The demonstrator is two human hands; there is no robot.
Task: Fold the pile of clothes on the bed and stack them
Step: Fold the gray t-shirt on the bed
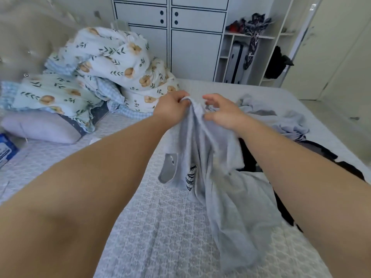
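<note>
Bed (164,227), floral bedding (112,63), dark clothes (261,163)

pale grey-blue garment (220,189), grey patterned bed cover (160,227), floral white duvet (112,57), lilac pillow (40,125).

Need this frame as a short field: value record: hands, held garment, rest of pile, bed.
left hand: grips the top edge of the light blue garment, bunched in the fingers
right hand: on the same garment, fingers curled; grip partly hidden
garment state: lifted, hanging unfolded, lower end trailing on the bed
other clothes: loose pale and dark items on the right, unfolded
folded stack: none visible
floral bedding: heaped at far left
</note>
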